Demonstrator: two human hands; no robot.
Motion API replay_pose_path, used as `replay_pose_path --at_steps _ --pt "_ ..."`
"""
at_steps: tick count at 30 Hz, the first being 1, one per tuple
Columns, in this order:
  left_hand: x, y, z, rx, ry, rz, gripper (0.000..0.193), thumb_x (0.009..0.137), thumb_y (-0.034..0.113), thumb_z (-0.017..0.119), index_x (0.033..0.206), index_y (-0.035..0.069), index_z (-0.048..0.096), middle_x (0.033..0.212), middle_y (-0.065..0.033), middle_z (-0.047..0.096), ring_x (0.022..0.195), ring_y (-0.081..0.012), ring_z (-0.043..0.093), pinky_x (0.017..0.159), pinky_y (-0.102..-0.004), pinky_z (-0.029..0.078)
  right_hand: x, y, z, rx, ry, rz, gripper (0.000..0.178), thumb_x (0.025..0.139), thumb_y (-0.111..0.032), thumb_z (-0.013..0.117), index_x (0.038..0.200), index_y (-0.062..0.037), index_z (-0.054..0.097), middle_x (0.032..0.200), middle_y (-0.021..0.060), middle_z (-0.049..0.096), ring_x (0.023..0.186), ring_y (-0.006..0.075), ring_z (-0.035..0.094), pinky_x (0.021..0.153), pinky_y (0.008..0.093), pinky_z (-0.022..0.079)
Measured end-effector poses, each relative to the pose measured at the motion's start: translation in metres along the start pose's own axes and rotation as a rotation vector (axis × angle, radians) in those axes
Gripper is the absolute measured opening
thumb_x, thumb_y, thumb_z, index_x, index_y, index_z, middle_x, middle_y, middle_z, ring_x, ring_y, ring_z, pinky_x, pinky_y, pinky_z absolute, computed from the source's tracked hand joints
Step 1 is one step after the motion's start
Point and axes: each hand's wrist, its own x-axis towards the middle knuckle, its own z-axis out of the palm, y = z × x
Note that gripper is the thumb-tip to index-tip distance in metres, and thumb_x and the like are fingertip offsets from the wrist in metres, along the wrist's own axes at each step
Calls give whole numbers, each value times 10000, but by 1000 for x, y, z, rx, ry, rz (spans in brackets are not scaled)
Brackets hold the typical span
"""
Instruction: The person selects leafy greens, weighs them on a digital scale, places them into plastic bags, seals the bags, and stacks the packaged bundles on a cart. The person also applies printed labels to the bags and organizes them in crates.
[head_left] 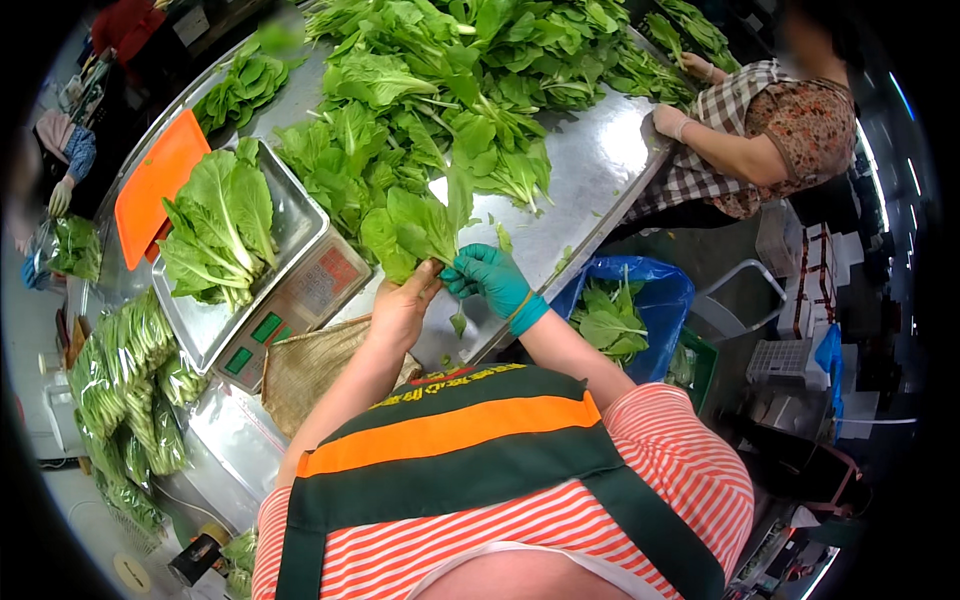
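Observation:
A small bunch of leafy greens (415, 232) is held over the near edge of the metal table, its leaves pointing away from me. My bare left hand (405, 300) grips the bunch near its stem end. From the right, my right hand (492, 285), in a teal glove, pinches the base of the same greens. One small leaf (458, 322) hangs below the gloved fingers. To the left, a scale (295, 300) carries a metal tray with a larger bunch of greens (222, 220) lying in it.
A large heap of greens (430, 90) covers the far table. Bagged greens (125, 365) lie at the left, near an orange board (160, 185). A brown cloth (320, 370) lies beside the scale. A blue-lined bin (665, 310) stands at right; a co-worker (760, 140) handles greens beyond.

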Motion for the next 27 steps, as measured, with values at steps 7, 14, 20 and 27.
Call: replay_pose_path --at_steps 7,14,20,27 --pt "6 -9 -17 273 126 200 194 850 68 578 1028 -8 573 977 -79 606 892 -170 571 793 -302 454 5 6 23 40 12 61 141 840 -161 601 893 -30 605 803 52 645 626 99 578 563 221 467" --pt "-7 9 -18 622 -128 291 264 906 165 510 1080 -25 569 1015 -100 610 912 -194 584 840 -318 450 18 -1 6 69 146 -32 122 863 -133 567 912 -27 601 811 60 646 647 95 579 575 224 476" --pt "8 3 -21 231 -45 -11 357 924 214 483 1155 -58 487 1073 -137 590 991 -202 564 888 -313 438 10 2 10 -825 -223 -295 158 814 -187 619 797 -30 612 730 74 623 666 125 583 598 293 460" --pt "-6 12 -25 134 20 -38 263 923 146 466 1118 -29 479 982 -116 599 856 -177 584 779 -329 503 68 -30 -86 -1764 844 -749 215 827 -227 563 916 -49 644 854 149 645 713 242 610 670 309 478"
